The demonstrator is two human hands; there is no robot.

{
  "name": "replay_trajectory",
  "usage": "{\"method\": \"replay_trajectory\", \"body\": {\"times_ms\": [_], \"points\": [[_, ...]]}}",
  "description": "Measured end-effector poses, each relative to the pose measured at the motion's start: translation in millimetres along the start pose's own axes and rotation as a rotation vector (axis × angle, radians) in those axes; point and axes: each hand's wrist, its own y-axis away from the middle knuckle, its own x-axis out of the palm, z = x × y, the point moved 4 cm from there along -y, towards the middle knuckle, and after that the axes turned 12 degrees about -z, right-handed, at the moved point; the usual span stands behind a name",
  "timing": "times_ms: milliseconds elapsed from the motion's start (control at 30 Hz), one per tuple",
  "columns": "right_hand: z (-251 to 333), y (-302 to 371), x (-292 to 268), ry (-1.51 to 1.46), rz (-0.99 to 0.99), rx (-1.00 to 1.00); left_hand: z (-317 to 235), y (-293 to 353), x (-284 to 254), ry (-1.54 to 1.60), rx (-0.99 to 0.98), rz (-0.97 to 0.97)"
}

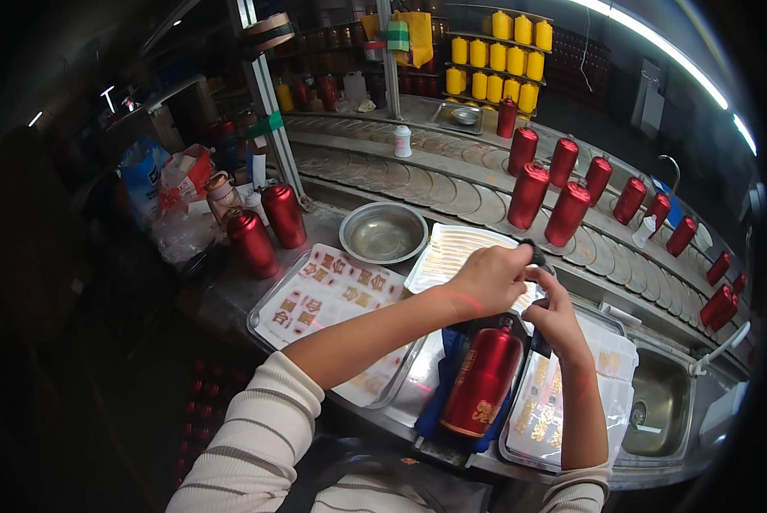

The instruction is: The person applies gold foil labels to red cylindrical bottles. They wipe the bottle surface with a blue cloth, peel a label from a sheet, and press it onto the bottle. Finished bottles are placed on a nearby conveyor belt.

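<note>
Both hands meet above a glossy red bottle with gold decoration, which lies tilted on a blue cloth in front of me. My left hand is closed around a small black object, whose kind I cannot make out. Right beside it, my right hand has its fingers and thumb curled in around something dark, largely hidden. Beyond the hands is a white tray with rows of thin gold-brown strips. Decal sheets with gold and red markings lie on a metal tray to the left; more gold decals lie to the right.
A metal bowl stands behind the left tray, near two red bottles. Several red bottles stand on a conveyor of overlapping plates. A sink is at the right. Yellow bottles fill the far rack.
</note>
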Motion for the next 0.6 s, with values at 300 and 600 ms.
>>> {"method": "replay_trajectory", "body": {"times_ms": [300, 600], "points": [[25.2, 88.0, -54.0, -0.16, -0.003, 0.179, -49.4, 63.7, -15.2, 0.668, -0.504, -0.046], [-2.4, 201.5, -18.9, 0.248, -0.141, 0.201, -70.9, 208.5, -20.7, 0.562, -0.578, -0.092]]}}
